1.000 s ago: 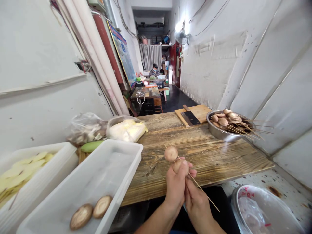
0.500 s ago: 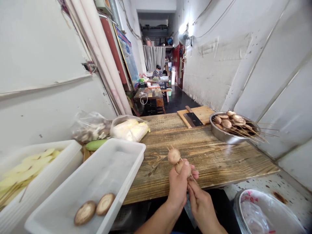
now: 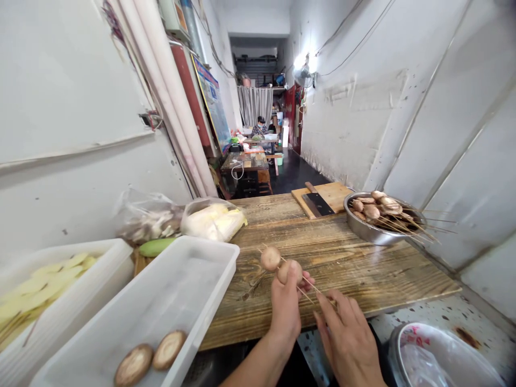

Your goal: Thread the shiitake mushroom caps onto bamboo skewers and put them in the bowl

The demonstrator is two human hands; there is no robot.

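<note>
A wooden table point(image 3: 355, 269) bears a cutting board point(image 3: 337, 198), metal bowl point(image 3: 367, 232) and filled plastic bag point(image 3: 209, 221).

Cutting board point(image 3: 338, 196): supports cleaver point(image 3: 317, 205), laid flat.
Far-left tub point(image 3: 91, 287): contains potato slices point(image 3: 44, 287).
Bin point(image 3: 397, 356): holds translucent plastic point(image 3: 423, 366).
Right-hand wall point(image 3: 363, 131): carries fan point(image 3: 303, 76).
Gray curtain point(image 3: 255, 104): hangs at rear.

Worn on the head, facing forward and tilted down over the wooden table point(image 3: 346, 269); looks from close behind and above the left hand point(image 3: 287, 301) and right hand point(image 3: 350, 336), low in view just right of centre, and reaches on down the narrow room point(image 3: 298, 167) as far as the grey curtain point(image 3: 255, 102)
</note>
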